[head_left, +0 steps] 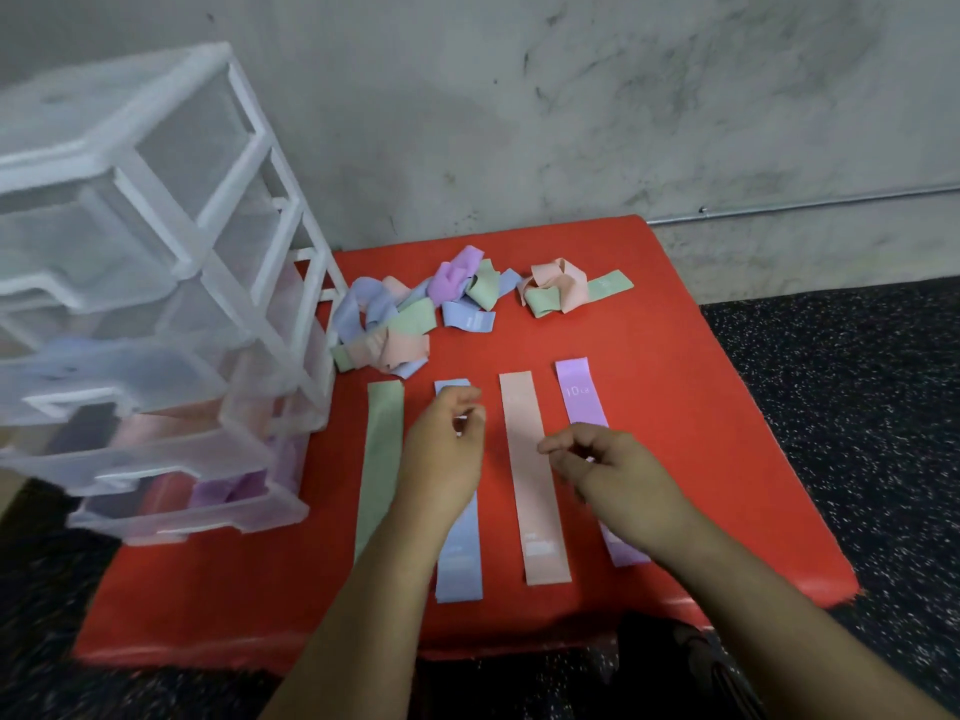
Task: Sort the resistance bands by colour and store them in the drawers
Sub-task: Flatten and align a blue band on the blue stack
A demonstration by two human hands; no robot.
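Lower centre: left hand and right hand, fingers loosely curled and holding nothing, hover over four flat strips on the red padded mat. The strips are the pale green band, pale blue band, peach band and lilac band, apparently one lane per colour. Mid-frame, the tangled heap of pastel bands and the peach-and-green knot are not yet sorted. At left, the translucent plastic drawer unit has its lower drawers pulled out for loading.

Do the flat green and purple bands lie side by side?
No, blue band and peach band lie between green band and purple band.
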